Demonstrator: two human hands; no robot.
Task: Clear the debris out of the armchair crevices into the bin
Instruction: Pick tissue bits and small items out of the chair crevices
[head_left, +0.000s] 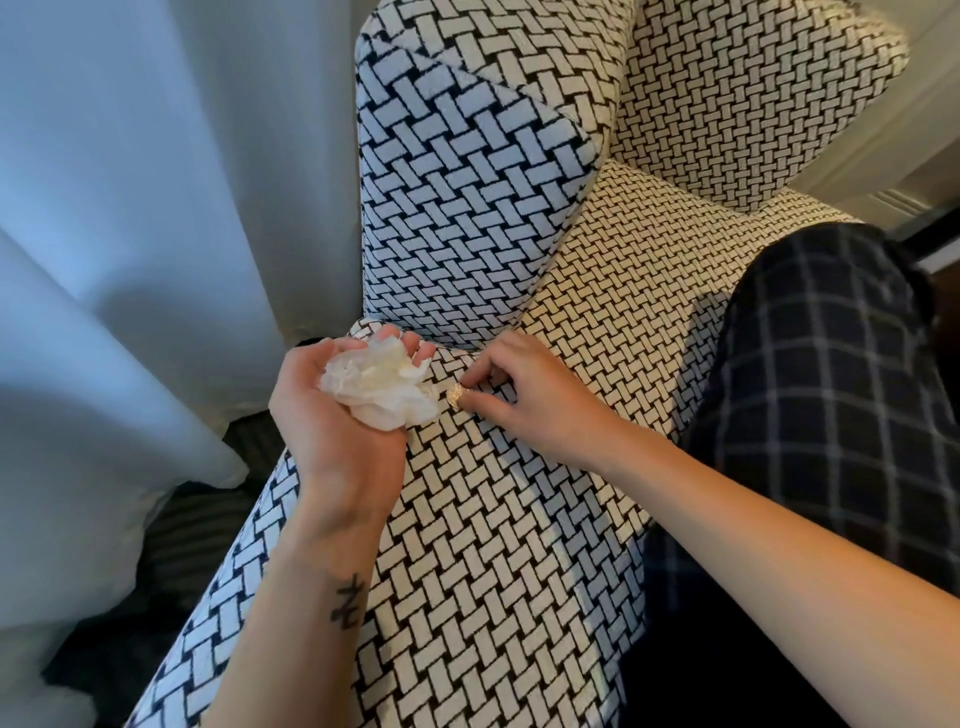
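- The left hand (332, 410) is lying palm up over the armchair (493, 519), cupping a crumpled white tissue (382, 387) with its fingers loosely curled around it.
- The tissue is sitting in the palm, bulging over the edge of the hand toward the right hand.
- The right hand (535, 395) is resting knuckles up on the armrest, thumb and forefinger pinching a small round gold-coloured item (456, 397) that looks like a coin or a ribbed cap; which one cannot be told.
- That item is lying just beside the tissue, touching the fabric near the seam where the armrest is meeting the chair's back (467, 208).
- The armchair is wearing a black-and-white basket-weave fabric, and its seat (623, 291) is showing beyond the right hand.
- A leg in dark checked trousers (821, 374) is pressing against the seat on the right.
- A pale curtain (156, 208) is hanging at the left, beside the chair.
- A small dark tattoo (347, 600) is showing on the left forearm.
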